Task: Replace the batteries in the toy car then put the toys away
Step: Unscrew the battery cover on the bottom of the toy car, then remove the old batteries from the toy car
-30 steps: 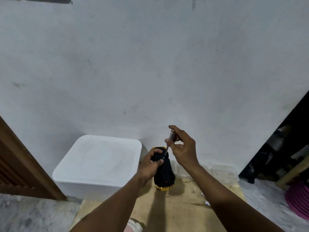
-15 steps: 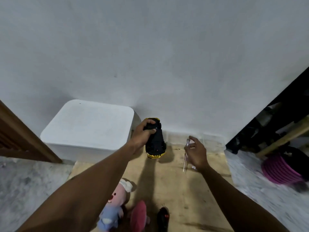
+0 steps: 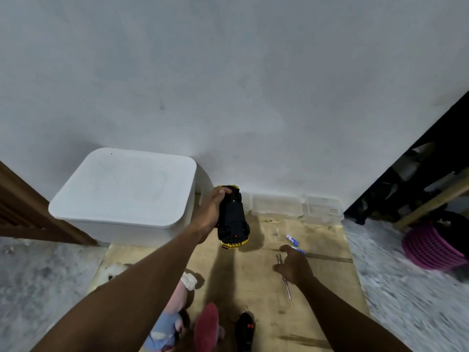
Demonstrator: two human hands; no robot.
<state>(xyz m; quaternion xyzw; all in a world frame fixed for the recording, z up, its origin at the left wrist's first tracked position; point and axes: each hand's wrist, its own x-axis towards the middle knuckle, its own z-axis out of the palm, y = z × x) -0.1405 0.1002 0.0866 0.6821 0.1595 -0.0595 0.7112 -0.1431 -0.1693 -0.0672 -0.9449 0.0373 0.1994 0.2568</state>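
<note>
A black-and-yellow toy car (image 3: 233, 219) is held off the wooden board (image 3: 256, 280) with its underside turned up to the camera. Its long axis runs away from the person toward the wall, with one yellow end nearest. The left hand (image 3: 212, 212) grips it from the side, fingers curled over the far end.

The right hand (image 3: 295, 266) is low over the board to the right of the car and well apart from it. Its fingers are loose and part-spread, with no clear hold on anything. A screwdriver (image 3: 288, 292) lies on the board beneath the palm, handle showing beside the fingers and shaft pointing back toward the person. Whether the fingers touch it cannot be told.

Two blue-and-white batteries (image 3: 292, 240) lie just beyond the right thumb, ahead and slightly right. The right hand is by far the nearer to them, and the car lies forward and left of that hand. By the look of it, fetching cells falls to the right hand while the left presents the car's belly. Whether the battery hatch is open is too dark to make out.

A lidded white bin (image 3: 124, 191) stands just left of the car, and clear boxes (image 3: 276, 208) line the wall behind. Plush toys (image 3: 175, 316) and a black remote (image 3: 245, 329) lie on the board near the person, not yet put away.
</note>
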